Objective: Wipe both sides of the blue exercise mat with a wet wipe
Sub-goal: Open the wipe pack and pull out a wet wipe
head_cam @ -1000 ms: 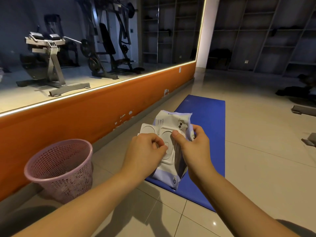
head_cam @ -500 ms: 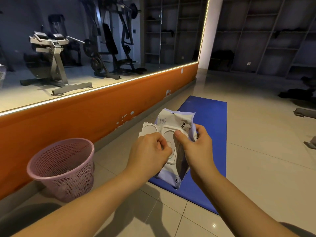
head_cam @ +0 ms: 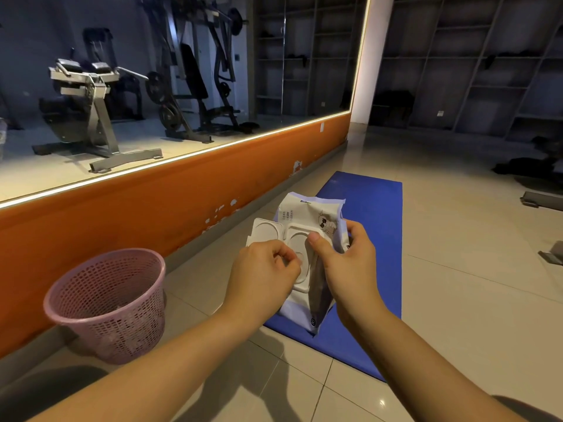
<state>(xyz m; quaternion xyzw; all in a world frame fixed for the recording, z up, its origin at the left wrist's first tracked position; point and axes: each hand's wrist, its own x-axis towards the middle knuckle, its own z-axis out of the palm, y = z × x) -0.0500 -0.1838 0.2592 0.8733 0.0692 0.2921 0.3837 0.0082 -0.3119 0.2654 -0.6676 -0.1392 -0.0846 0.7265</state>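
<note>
Unchanged: right hand [head_cam: 344, 263] grips white plastic wipe pack [head_cam: 307, 214] over blue foam mat [head_cam: 374, 214]; left hand [head_cam: 262, 269] curled at opening, catch unclear; wiping unstarted.

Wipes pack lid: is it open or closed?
Open. The white flip lid is swung out to the left of the wet wipe pack, baring the oval opening beside the left hand.

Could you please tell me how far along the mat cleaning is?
Done: the flip lid of the white plastic wet-wipe pack is open. In hand: the right hand grips the pack while the left hand pinches at its opening; no wipe is out. Left: both sides of the flat blue exercise mat.
</note>
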